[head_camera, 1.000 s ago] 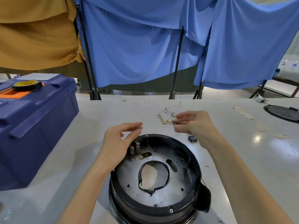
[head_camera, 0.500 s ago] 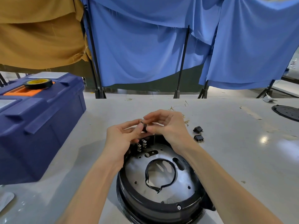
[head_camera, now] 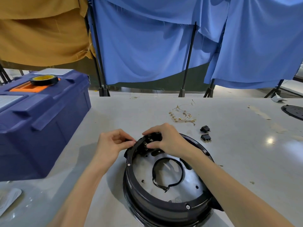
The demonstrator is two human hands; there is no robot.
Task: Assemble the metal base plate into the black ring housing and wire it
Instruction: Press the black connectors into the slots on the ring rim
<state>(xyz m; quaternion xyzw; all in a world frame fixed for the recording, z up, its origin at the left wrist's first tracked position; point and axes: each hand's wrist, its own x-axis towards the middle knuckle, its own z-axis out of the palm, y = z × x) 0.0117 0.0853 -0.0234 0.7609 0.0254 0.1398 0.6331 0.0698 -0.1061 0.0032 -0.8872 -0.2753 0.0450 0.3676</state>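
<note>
The black ring housing (head_camera: pixel 164 204), metal base plate (head_camera: pixel 142 171) seated inside, sits near the tabletop's (head_camera: pixel 246 161) front edge. The left hand (head_camera: pixel 111 143) pinches a small black part (head_camera: pixel 128 140) at its far rim; the right hand (head_camera: pixel 170 143) grips that rim. The housing seems rigid and weighty, best held by the rim.

Base plate (head_camera: pixel 144 171) in ring housing (head_camera: pixel 164 203), table (head_camera: pixel 246 161) centre | toolbox (head_camera: pixel 41 128) left, tape roll (head_camera: pixel 44 79) on it | wire bundle (head_camera: pixel 182 114) behind housing | two switches (head_camera: pixel 206 138) between bundle and housing, rightward.
</note>
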